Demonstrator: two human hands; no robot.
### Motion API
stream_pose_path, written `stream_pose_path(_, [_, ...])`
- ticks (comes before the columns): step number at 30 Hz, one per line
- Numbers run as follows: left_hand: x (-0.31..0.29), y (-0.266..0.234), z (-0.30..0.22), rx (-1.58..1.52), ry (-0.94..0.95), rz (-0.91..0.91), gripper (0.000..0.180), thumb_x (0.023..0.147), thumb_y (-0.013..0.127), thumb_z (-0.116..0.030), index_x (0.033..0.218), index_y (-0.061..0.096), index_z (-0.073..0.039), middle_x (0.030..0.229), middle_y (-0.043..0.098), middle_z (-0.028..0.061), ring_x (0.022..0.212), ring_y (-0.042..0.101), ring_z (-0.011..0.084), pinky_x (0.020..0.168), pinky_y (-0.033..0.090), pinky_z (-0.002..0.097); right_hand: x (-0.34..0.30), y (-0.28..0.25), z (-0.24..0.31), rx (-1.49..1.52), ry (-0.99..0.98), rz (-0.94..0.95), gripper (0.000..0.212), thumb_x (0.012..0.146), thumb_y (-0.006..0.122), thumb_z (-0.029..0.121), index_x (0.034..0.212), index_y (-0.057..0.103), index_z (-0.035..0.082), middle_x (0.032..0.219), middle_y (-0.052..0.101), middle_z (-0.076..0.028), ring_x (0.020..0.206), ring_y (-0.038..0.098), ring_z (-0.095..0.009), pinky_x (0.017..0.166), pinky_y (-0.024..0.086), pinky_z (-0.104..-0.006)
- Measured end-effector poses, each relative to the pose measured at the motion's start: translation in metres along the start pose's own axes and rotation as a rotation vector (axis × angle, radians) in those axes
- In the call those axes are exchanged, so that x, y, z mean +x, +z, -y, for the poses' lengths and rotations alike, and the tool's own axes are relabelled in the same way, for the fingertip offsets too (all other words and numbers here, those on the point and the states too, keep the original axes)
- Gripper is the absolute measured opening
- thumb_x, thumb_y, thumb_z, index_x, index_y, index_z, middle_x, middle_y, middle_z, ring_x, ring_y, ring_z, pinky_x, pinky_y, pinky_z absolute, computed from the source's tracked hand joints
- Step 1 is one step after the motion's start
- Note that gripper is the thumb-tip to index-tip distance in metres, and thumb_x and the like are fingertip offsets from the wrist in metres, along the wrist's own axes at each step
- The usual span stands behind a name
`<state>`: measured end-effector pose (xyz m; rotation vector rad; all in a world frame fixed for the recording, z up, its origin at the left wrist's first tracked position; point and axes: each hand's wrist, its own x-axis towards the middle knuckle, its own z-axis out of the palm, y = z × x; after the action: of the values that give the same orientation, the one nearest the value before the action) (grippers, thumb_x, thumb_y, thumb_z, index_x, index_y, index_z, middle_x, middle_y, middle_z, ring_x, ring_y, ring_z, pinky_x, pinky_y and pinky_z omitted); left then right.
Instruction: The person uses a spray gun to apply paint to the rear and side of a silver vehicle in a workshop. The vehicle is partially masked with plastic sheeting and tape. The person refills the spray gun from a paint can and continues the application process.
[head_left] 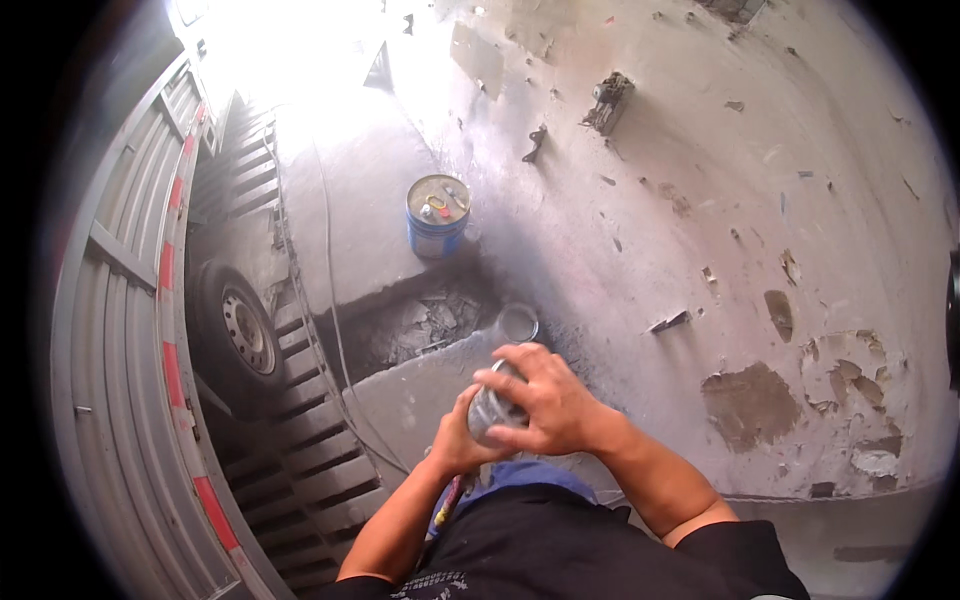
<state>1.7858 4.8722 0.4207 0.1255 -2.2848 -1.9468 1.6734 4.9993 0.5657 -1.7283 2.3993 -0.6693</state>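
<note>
Both my hands are closed around a greyish, see-through container (487,412), rounded like a jar or cup, held in front of my waist. My left hand (457,437) grips its left side from below. Over its top and right side curl the fingers of my right hand (553,400), which hide much of it. Its contents are too blurred to make out. Just beyond my right hand, a round open tin (519,323) stands near the foot of the wall.
A blue drum (437,235) with small items on its lid stands ahead, past a pit of rubble (430,328). On the left, a grey truck side (120,300) and wheel (236,325) flank a slotted floor. A cable (335,300) runs along the ledge. The pitted wall (660,230) rises right.
</note>
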Motion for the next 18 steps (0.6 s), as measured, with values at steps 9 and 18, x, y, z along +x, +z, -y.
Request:
stream_pose_path(9, [0.002, -0.012, 0.003, 0.177, 0.205, -0.186, 0.101, 0.057, 0.087, -0.033, 0.135, 0.028, -0.006, 0.11, 0.061, 0.0216, 0.1, 0.062, 0.0353, 0.082, 0.052, 0.0416, 0.001, -0.013, 0.023, -0.053, 0.172, -0.019, 0.079, 0.076, 0.063, 0.058, 0.137, 0.039, 0.014, 0.138, 0.032, -0.028, 0.126, 0.034, -0.044, 0.099, 0.034, -0.0532])
stream_pose_path(18, [-0.007, -0.018, -0.003, 0.159, 0.142, -0.165, 0.103, 0.054, 0.088, -0.036, 0.135, 0.029, -0.013, 0.119, 0.056, 0.0207, 0.11, 0.057, 0.0372, 0.087, 0.049, 0.0448, 0.005, -0.014, 0.025, -0.151, -0.142, -0.114, 0.064, 0.073, 0.068, 0.046, 0.126, 0.051, 0.014, 0.128, 0.042, -0.024, 0.114, 0.043, -0.038, 0.083, 0.04, -0.0462])
